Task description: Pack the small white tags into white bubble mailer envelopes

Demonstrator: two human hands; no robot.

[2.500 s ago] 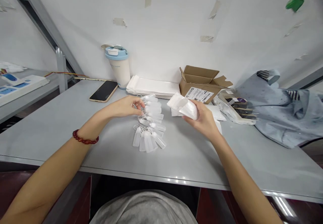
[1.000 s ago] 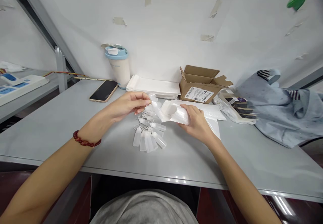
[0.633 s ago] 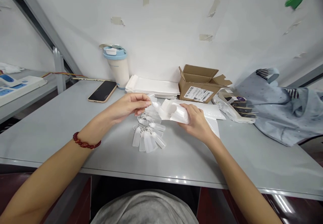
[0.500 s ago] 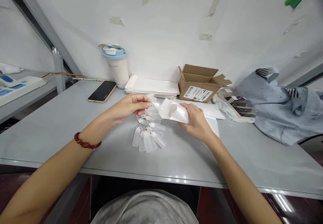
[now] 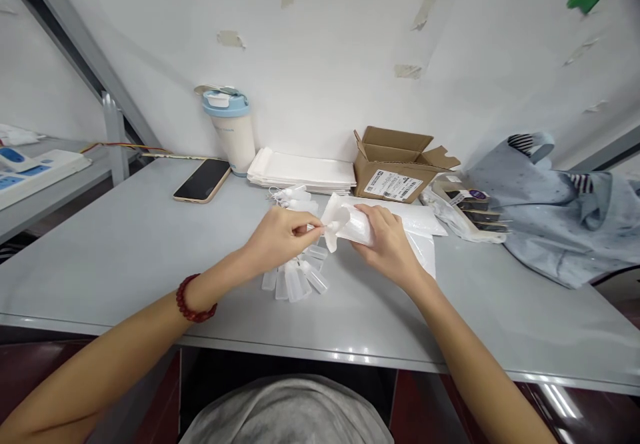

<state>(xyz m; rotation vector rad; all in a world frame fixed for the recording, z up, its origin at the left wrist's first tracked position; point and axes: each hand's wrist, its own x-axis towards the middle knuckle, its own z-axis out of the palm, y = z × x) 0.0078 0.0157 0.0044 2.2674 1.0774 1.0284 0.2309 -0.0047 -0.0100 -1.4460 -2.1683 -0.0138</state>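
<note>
My right hand grips a small white plastic bag just above the grey table, its mouth turned to the left. My left hand, with a red bead bracelet on the wrist, is pinched at the bag's mouth; what its fingertips hold is hidden. Under and beside my left hand lies a cluster of several small translucent plastic bottles. A few more of these bottles lie farther back.
A black phone, a white tumbler with a blue lid, a stack of white bags and an open cardboard box line the back. Packets and blue-grey cloth lie at right. A power strip rests on the left shelf.
My left hand lifted a bottle from the cluster and has moved right to the bag's mouth. My right hand lowered the bag and turned its opening leftward.
</note>
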